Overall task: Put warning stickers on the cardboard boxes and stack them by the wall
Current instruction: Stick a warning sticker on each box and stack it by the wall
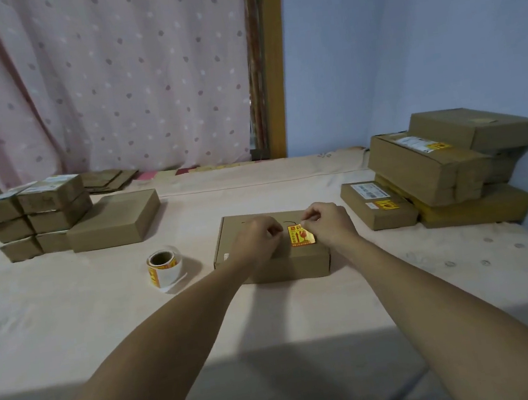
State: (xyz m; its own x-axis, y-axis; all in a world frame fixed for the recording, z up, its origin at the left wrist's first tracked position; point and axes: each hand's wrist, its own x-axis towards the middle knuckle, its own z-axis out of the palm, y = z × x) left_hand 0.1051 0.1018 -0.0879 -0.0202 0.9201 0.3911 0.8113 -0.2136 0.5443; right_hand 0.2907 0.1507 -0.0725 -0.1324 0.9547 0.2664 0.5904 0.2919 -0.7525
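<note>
A flat cardboard box (258, 270) lies in the middle of the cloth-covered surface. A yellow and red warning sticker (300, 236) lies on its top, right of centre. My right hand (328, 221) pinches the sticker's upper right corner. My left hand (257, 237) hovers over the box top just left of the sticker, fingers curled; I cannot see whether it touches the sticker. A roll of the same stickers (164, 267) lies left of the box with a loose tail of backing paper.
Stickered boxes (431, 166) are stacked at the right against the blue wall (436, 45), with a smaller stickered box (378, 205) in front. Several plain boxes (38, 214) stand at the left, one flat box (115, 219) beside them. A pink dotted curtain (108, 79) hangs behind.
</note>
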